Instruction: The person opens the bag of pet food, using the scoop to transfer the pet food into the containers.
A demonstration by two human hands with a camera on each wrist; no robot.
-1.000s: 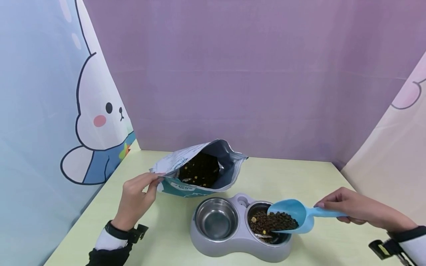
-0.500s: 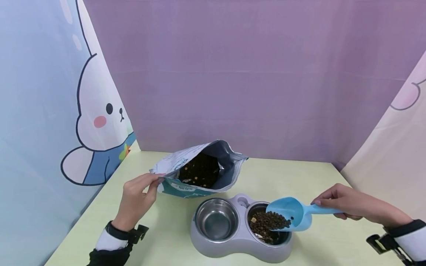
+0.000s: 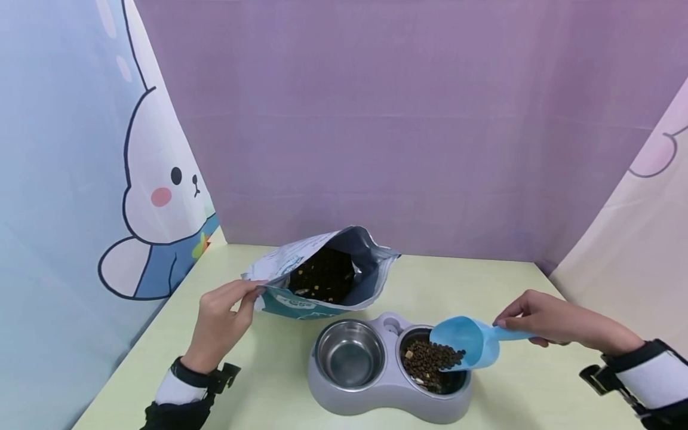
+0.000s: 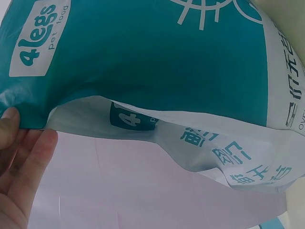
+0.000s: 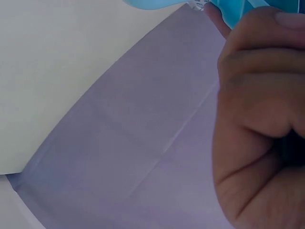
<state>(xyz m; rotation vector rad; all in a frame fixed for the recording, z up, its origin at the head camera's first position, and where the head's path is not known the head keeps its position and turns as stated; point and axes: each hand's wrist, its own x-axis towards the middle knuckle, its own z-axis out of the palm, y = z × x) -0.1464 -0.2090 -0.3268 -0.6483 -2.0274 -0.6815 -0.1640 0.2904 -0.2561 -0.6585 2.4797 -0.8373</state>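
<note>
My left hand point(image 3: 223, 322) pinches the left corner of an opened pet food bag point(image 3: 306, 307), teal and white; dark kibble with pale bits shows inside its silvery mouth. In the left wrist view, thumb and fingers grip the edge of the bag point(image 4: 157, 71). By its handle my right hand point(image 3: 559, 322) holds a light blue scoop point(image 3: 475, 346), tilted over the right steel bowl of a lilac double feeder point(image 3: 389, 397). Brown kibble point(image 3: 430, 361) lies in that bowl and at the scoop's lip. The left steel bowl point(image 3: 350, 355) holds no kibble.
The pale yellow table point(image 3: 274, 382) carries the feeder and the bag. A purple cloth point(image 3: 408, 131) hangs behind it. At the left is a blue curtain point(image 3: 59, 197) with a cartoon rabbit, and at the right a cream curtain point(image 3: 639, 251).
My right hand and the scoop have shifted left and slightly up. Kibble has slid out of the scoop into the right bowl. The left hand and bag stay put.
</note>
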